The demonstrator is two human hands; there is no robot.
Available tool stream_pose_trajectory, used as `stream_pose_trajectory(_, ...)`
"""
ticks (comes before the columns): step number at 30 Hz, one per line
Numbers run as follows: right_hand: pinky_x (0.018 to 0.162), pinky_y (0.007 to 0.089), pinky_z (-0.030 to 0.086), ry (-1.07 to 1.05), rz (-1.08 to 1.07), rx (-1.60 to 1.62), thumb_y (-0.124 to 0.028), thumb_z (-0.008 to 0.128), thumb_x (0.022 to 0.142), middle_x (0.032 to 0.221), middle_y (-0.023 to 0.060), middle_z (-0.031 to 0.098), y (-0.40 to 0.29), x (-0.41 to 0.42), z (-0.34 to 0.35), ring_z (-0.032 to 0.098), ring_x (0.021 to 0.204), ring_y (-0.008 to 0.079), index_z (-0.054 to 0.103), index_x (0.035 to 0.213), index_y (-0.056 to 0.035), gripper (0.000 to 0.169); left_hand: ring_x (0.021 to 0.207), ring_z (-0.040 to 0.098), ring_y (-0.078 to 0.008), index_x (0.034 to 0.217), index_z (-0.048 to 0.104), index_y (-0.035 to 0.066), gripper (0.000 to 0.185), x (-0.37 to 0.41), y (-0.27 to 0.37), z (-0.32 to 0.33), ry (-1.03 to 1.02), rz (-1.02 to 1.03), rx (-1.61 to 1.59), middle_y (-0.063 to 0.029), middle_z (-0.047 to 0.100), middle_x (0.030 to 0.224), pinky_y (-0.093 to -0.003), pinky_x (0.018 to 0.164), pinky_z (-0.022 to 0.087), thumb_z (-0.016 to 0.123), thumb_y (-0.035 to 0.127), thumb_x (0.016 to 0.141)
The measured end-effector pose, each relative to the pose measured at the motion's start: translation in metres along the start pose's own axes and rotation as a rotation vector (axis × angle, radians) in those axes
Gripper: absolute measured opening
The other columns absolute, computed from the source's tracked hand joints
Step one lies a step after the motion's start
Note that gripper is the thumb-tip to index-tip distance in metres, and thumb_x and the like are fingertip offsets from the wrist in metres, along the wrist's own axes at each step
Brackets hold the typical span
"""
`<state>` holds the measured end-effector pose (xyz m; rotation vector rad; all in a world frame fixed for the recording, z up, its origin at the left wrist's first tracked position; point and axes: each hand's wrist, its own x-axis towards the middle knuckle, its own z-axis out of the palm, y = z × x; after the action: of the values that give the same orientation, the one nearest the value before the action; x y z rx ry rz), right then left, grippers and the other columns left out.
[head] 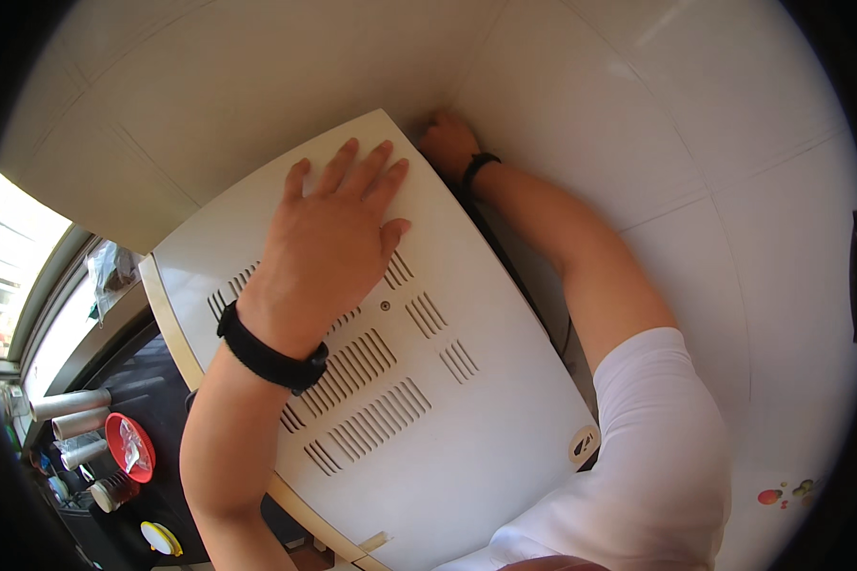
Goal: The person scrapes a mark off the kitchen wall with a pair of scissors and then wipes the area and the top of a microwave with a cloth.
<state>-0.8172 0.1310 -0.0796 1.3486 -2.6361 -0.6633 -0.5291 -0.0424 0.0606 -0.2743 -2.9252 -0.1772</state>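
Note:
My left hand (336,243) lies flat with its fingers spread on the white vented top of an appliance housing (493,400). Rows of slots and a screw show beside and below the palm. My right hand (451,143) reaches down behind the housing's far right edge, near the corner of the tiled walls. Its fingers are partly hidden and in shadow, so what they touch cannot be told. Each wrist wears a black band.
A tiled wall (685,143) stands close on the right. A cable (566,335) runs in the narrow gap beside the housing. At lower left, a black counter holds a red basket (151,457), plastic film rolls (71,404) and a jar (111,494), near a window (21,264).

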Motion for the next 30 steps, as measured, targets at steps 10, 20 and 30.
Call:
stream_pose_trajectory(10, 0.097, 0.0466, 0.059, 0.053, 0.056, -0.054, -0.012, 0.071, 0.09, 0.103, 0.0145, 0.08, 0.027, -0.105, -0.067, 0.07, 0.11, 0.0338, 0.08, 0.086, -0.0076, 0.011, 0.161, 0.037, -0.0286, 0.164, 0.049, 0.016, 0.058, 0.0, -0.008, 0.01, 0.042, 0.026, 0.003, -0.0036, 0.043, 0.173, -0.0575, 0.129, 0.032, 0.056, 0.04, 0.111)
stream_pose_trajectory(20, 0.085, 0.0449, 0.06, 0.607, 0.222, -0.148, -0.001, 0.073, 0.082, 0.091, 0.0177, 0.076, 0.087, -0.078, -0.226, 0.068, 0.097, 0.0361, 0.078, 0.087, 0.0004, 0.007, 0.161, 0.037, -0.0289, 0.163, 0.05, 0.017, 0.059, -0.006, -0.008, 0.017, 0.084, 0.028, -0.001, -0.0041, 0.043, 0.173, -0.0574, 0.129, 0.032, 0.058, 0.041, 0.109)
stream_pose_trajectory(30, 0.089, 0.0497, 0.058, 0.601, 0.19, -0.136, -0.001, 0.06, 0.094, 0.1, 0.0249, 0.075, 0.127, -0.133, -0.286, 0.068, 0.101, 0.0416, 0.08, 0.108, -0.0029, 0.025, 0.165, 0.029, -0.0267, 0.167, 0.045, 0.018, 0.059, 0.003, -0.008, 0.011, -0.049, -0.027, -0.049, -0.0026, 0.038, 0.177, -0.0585, 0.131, 0.026, 0.05, 0.041, 0.113)
